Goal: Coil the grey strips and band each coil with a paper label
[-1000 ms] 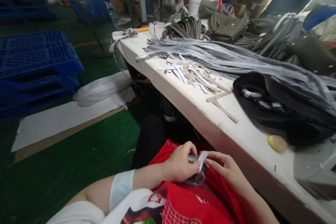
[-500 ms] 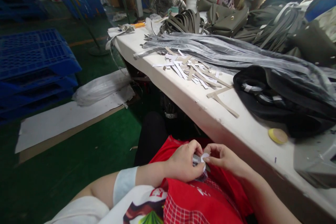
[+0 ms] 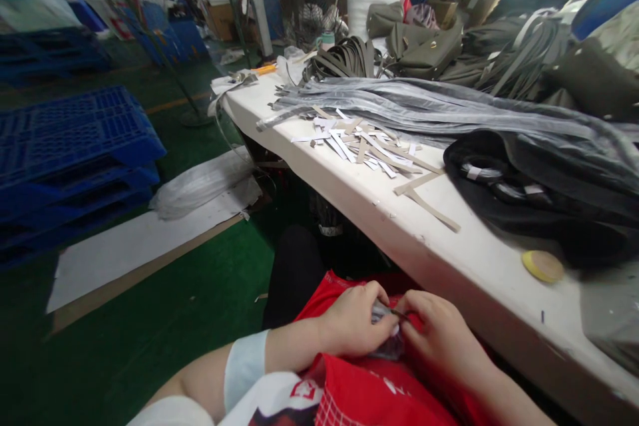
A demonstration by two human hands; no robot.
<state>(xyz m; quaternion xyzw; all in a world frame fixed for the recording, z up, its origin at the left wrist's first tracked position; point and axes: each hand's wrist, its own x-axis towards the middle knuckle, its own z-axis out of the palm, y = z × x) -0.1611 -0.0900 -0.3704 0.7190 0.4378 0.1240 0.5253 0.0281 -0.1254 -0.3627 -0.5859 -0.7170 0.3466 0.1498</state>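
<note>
Over the red apron (image 3: 379, 393) in my lap, my left hand (image 3: 354, 319) is closed around a small grey bundle in clear plastic (image 3: 391, 347). Much of the bundle lies hidden behind the fingers. My right hand (image 3: 436, 329) meets it from the right, thumb and forefinger pinching a thin dark strip (image 3: 399, 313) at the bundle's edge. A speck of white shows by the left thumb. The fingertips of both hands almost touch.
Ahead runs a white table (image 3: 344, 193) bearing white and tan paper strips (image 3: 369, 146), plastic-wrapped grey straps (image 3: 414, 103), a black bag (image 3: 564, 200) with coiled cords, and a yellow-edged tape roll (image 3: 542, 266). Blue pallets (image 3: 84, 153) and a cardboard sheet (image 3: 144, 246) lie on the left.
The white piece between my fingertips has mostly gone from sight, and a thin dark strip shows there. My right hand has turned knuckles-up. The whole view has shifted slightly.
</note>
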